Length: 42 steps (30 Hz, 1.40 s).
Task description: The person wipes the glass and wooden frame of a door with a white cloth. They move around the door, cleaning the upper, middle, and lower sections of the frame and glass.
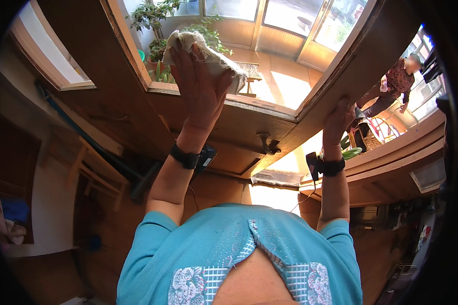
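Note:
My left hand (200, 87) presses a frayed pale cloth (231, 72) flat against the glass pane of a brown wooden door (221, 122). Its fingers lie spread over the cloth. To the right, my right hand (337, 120) grips the free edge of the same door, thumb on the near face; the fingers behind the edge are partly hidden. Below the pane, a metal door handle (268, 144) sits between my two arms. Each wrist wears a black strap with a small box on it.
The door stands ajar over a sunlit threshold (276, 178). Beyond it are a person (399, 82), a wicker chair (378, 133) and potted plants (156, 23). A small stool (250, 78) shows through the glass. At left stand a wooden chair (99, 171) and a long dark pole (87, 133).

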Each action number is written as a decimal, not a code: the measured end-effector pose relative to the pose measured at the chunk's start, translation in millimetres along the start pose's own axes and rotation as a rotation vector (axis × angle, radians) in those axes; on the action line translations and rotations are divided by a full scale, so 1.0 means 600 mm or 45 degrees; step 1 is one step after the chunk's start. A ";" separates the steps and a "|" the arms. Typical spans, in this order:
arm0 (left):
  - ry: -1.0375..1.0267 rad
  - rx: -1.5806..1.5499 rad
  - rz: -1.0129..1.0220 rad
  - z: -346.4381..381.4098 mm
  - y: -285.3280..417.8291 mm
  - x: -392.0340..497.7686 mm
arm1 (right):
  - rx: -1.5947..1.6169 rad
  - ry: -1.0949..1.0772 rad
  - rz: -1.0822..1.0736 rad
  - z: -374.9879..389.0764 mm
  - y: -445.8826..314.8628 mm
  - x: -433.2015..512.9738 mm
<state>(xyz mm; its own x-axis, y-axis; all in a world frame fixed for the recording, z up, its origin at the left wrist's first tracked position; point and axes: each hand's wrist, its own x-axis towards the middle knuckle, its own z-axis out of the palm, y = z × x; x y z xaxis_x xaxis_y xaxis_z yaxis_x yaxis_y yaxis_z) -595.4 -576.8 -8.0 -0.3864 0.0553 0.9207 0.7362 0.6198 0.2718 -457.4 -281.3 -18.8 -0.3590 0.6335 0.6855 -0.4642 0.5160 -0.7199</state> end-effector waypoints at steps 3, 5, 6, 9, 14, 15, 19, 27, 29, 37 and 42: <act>-0.035 0.067 0.014 0.021 0.047 0.000 | -0.028 -0.026 0.016 0.001 -0.006 0.000; -0.022 0.028 0.075 0.037 0.080 -0.004 | 0.000 -0.004 0.091 0.002 -0.010 -0.003; -0.044 0.037 0.102 0.044 0.096 -0.010 | 0.000 -0.018 0.120 0.003 -0.012 -0.002; -0.093 0.065 0.234 0.060 0.130 -0.037 | -0.020 0.003 0.044 0.009 -0.014 0.001; -0.107 0.109 0.003 0.043 0.084 -0.068 | 0.036 -0.067 0.037 0.008 -0.017 0.001; -0.093 0.092 -0.066 0.029 0.058 -0.070 | 0.045 -0.066 0.051 0.007 -0.017 0.000; -0.147 0.240 -0.262 -0.035 -0.041 -0.062 | 0.096 -0.131 -0.022 0.007 -0.017 -0.002; 0.065 0.322 -0.072 -0.053 -0.056 -0.067 | 0.098 -0.116 -0.035 0.011 -0.019 -0.001; 0.045 0.138 -0.204 -0.028 -0.021 -0.088 | 0.093 -0.124 -0.052 0.011 -0.019 -0.001; -0.207 -0.095 -0.211 0.033 0.126 -0.130 | 0.194 -0.077 0.014 0.021 -0.031 -0.004; -0.226 0.206 -0.026 0.036 0.122 -0.105 | 0.116 -0.043 0.006 0.019 -0.031 -0.004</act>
<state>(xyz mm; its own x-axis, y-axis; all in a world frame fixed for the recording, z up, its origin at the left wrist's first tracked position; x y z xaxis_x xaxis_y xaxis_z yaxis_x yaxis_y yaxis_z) -528.9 -518.1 -52.3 -0.5021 0.1694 0.8480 0.6345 0.7385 0.2282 -457.1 -299.0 -6.2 -0.3880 0.6149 0.6866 -0.5335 0.4576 -0.7113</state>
